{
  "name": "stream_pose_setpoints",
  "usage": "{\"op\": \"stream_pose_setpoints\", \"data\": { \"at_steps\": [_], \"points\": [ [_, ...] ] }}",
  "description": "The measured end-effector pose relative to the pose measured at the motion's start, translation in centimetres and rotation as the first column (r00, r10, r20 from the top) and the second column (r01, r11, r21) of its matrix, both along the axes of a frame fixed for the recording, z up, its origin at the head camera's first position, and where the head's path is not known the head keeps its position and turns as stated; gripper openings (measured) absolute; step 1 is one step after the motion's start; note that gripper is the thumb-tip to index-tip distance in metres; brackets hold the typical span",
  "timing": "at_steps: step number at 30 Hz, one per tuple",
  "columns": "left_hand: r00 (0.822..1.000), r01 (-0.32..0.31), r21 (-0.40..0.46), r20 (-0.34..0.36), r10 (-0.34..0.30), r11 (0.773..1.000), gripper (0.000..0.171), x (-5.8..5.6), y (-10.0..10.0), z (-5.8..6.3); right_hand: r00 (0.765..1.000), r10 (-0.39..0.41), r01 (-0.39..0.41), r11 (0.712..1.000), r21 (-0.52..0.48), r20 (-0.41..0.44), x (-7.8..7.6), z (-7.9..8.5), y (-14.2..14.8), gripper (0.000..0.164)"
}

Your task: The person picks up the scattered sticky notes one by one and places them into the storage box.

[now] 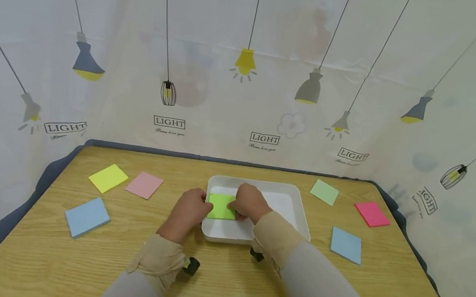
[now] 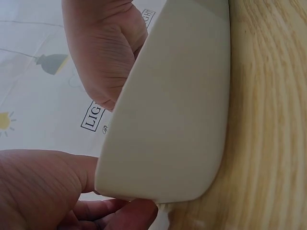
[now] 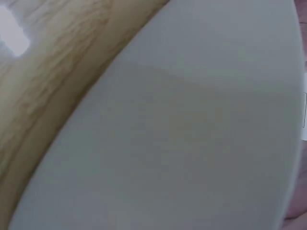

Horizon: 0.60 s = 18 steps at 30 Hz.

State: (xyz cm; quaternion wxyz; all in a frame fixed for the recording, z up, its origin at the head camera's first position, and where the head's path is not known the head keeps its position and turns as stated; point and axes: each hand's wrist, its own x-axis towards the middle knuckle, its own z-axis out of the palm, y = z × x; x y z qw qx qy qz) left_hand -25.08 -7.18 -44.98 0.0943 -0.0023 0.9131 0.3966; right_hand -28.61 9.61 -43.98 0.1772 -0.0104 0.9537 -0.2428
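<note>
A white tray (image 1: 285, 204) stands on the wooden table, with a bright green sticky note pad (image 1: 219, 207) at its left end. My left hand (image 1: 188, 211) grips the tray's left wall. In the left wrist view its thumb lies over the rim and its fingers (image 2: 136, 214) are against the outside. Reaching into the tray, my right hand (image 1: 252, 203) pinches the right edge of the green pad, thumb on top; its other fingertips are partly hidden. The right wrist view is mostly filled by the tray's outer wall (image 3: 182, 134).
Left of the tray lie yellow (image 1: 108, 178), pink (image 1: 144, 185) and blue (image 1: 87, 217) sticky note pads. On the right are pale green (image 1: 325, 192), hot pink (image 1: 372, 214) and blue (image 1: 346, 245) ones. A printed curtain (image 1: 225, 105) borders the table's back and sides.
</note>
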Motion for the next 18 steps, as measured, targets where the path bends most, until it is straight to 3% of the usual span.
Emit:
{"op": "stream_pose_setpoints", "data": {
  "at_steps": [18],
  "points": [
    [1.0,-0.014,-0.006,-0.007,0.014,1.0,0.026,-0.6,-0.1,-1.0,1.0,-0.007,0.007,0.998,-0.064,0.004,0.7,0.2,0.3,0.021]
  ]
}}
